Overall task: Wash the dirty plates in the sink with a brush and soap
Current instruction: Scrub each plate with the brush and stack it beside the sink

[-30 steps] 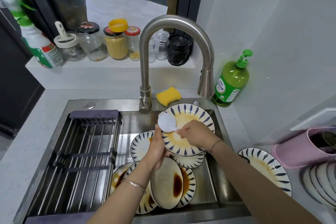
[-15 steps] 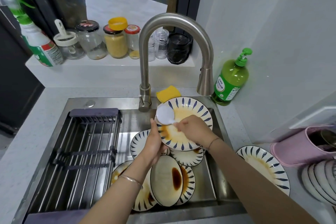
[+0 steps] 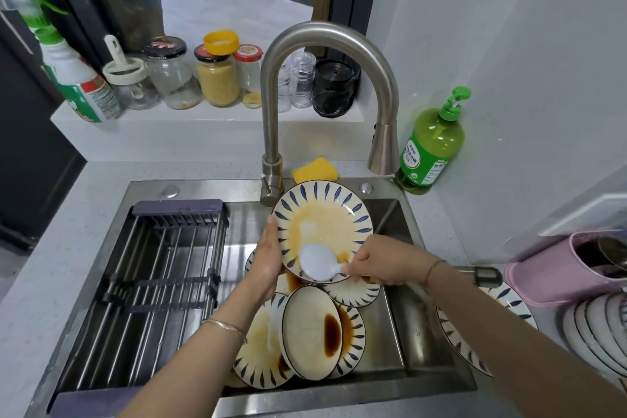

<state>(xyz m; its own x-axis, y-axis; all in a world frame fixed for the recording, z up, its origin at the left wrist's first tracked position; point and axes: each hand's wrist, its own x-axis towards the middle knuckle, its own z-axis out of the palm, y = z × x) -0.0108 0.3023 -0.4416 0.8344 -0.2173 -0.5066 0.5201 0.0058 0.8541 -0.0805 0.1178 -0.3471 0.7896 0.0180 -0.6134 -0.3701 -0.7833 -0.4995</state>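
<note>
A cream plate with blue leaf marks and an orange stain (image 3: 325, 220) is tilted up over the steel sink (image 3: 400, 309). My left hand (image 3: 266, 258) grips its left rim. My right hand (image 3: 380, 263) holds the handle of a white round brush (image 3: 318, 263), whose head lies on the plate's lower part. A white soapy smear shows near the plate's middle. Below lie several dirty plates (image 3: 305, 339) stacked in the sink, some with dark brown sauce. A green soap pump bottle (image 3: 431, 149) stands right of the faucet.
The curved steel faucet (image 3: 325, 44) arches above the held plate. A dark drying rack (image 3: 149, 282) fills the sink's left half. A yellow sponge (image 3: 315, 170) lies behind the sink. Jars (image 3: 217, 75) line the ledge. More plates (image 3: 597, 329) and a pink holder (image 3: 559, 268) sit at right.
The brush has swept from the plate's upper left edge down to its lower part. A white soapy smear now shows on the plate. My left hand still holds the rim.
</note>
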